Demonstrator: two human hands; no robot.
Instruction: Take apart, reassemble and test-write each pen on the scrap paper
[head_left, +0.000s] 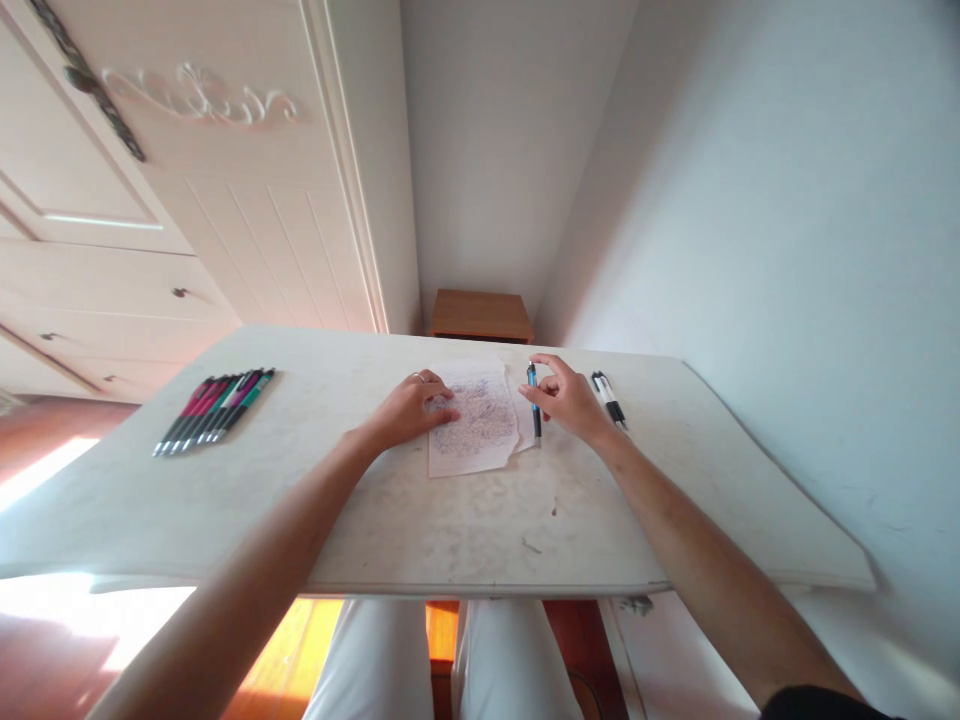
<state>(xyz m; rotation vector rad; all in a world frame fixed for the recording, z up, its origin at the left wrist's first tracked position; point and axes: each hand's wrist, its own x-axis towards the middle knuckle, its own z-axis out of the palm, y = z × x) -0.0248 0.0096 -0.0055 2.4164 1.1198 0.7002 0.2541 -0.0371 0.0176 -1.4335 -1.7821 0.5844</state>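
A sheet of paper [469, 455] covered in dense scribbles lies mid-table, its right edge torn. My left hand [415, 408] rests on the sheet's left side, fingers relaxed and apart, a ring on one finger. In my right hand [564, 398] is a blue and black pen [535, 405], gripped between thumb and fingers, its tip pointing down toward me. Part of a second piece of paper [526, 432] shows from under the scribbled one, beside the pen. Just right of my right hand lie a couple of black and white pens [609, 398], partly close to my wrist.
A row of several pens [214, 412] in pink, green and black lies on the left of the white table [360, 540]. Small dark bits [531, 546] lie near the front edge. A wooden cabinet [482, 313] stands behind, a white wardrobe [300, 200] left, a wall [787, 250] right.
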